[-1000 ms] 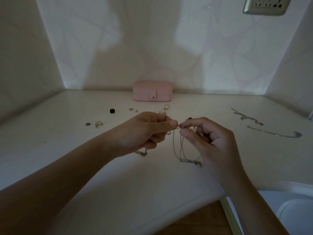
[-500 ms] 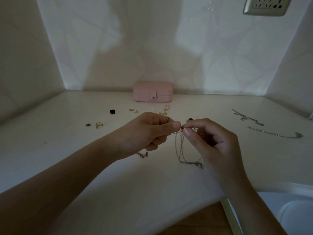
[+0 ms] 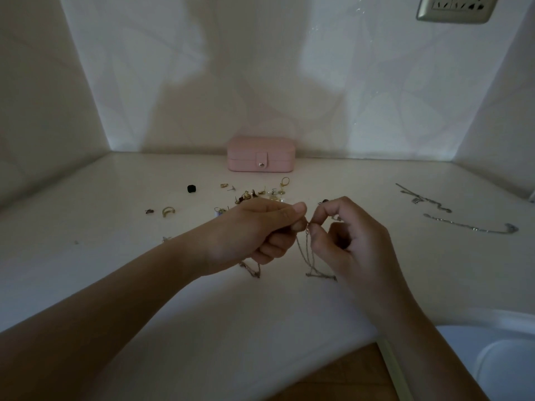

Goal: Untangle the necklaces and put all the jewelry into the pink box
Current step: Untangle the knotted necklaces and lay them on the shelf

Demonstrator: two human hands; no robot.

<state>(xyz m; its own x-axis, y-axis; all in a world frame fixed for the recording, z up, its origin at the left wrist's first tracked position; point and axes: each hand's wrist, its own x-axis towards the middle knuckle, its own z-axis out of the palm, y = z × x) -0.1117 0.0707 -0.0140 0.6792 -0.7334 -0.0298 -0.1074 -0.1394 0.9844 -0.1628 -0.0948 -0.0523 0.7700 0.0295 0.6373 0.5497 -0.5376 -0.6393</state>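
Single head view, wide-angle, edges bowed. Faces forward and down across counter into a walled recess. Left hand and right hand close, mid-frame; box far off against back wall; socket clipped at top right.

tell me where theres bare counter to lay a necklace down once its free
Bare counter lies right of the pink box, between the right hand and the two laid-out necklaces. The far left, beyond the gold ring, is mostly bare too. Crowded: the earring cluster just behind the left hand, and the tangled chains under both hands.
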